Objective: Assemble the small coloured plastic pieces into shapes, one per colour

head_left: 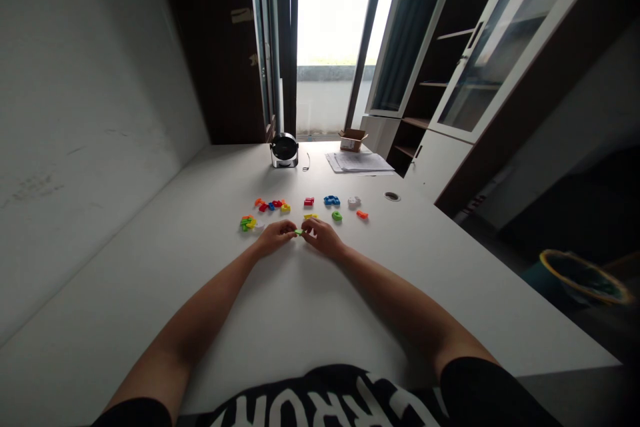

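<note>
Between my two hands is a small green plastic piece [299, 232], pinched by the fingertips of my left hand [277, 237] and my right hand [323, 237]. Its exact shape is too small to make out. Just beyond my right fingers lies a yellow piece [311, 217], partly covered by them. A round green piece [337, 216] rests to the right of it. Behind stand a red piece [309, 201], a blue piece [331, 201] and a white piece [354, 202]. An orange piece [362, 215] lies farthest right. Beside my left hand is a mixed green and yellow cluster [247, 223].
Several red, blue and yellow pieces [273, 205] lie in a loose row beyond my left hand. At the table's far end are a round black device [284, 149], papers [359, 163] and an open cardboard box [353, 140]. A cable hole [393, 197] sits near the right edge.
</note>
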`<action>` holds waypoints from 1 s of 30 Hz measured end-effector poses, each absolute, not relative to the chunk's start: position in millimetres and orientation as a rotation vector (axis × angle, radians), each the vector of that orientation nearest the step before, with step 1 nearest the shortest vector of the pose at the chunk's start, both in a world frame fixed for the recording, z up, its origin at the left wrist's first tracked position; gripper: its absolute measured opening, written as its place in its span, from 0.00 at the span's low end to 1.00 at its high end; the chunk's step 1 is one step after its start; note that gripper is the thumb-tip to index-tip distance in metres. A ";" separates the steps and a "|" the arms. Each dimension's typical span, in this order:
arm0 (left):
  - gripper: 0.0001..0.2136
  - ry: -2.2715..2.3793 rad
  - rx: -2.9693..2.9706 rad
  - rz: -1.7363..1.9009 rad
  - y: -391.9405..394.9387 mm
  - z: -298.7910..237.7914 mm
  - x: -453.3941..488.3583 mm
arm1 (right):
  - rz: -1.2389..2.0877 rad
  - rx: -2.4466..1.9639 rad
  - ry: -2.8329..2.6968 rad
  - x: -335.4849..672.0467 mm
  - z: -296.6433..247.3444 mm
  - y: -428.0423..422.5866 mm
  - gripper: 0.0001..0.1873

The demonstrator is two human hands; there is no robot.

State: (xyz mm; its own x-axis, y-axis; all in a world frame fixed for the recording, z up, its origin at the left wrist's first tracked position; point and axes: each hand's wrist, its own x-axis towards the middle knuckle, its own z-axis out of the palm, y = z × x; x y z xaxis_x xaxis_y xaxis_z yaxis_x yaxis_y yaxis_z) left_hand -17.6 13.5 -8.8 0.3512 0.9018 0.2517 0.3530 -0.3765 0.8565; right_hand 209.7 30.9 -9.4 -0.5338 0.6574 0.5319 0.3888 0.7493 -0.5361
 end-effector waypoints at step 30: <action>0.12 1.172 1.879 0.905 12.9 -9.4 -17.7 | -0.120 -1.780 -1.874 294.0 -5.5 87.2 0.07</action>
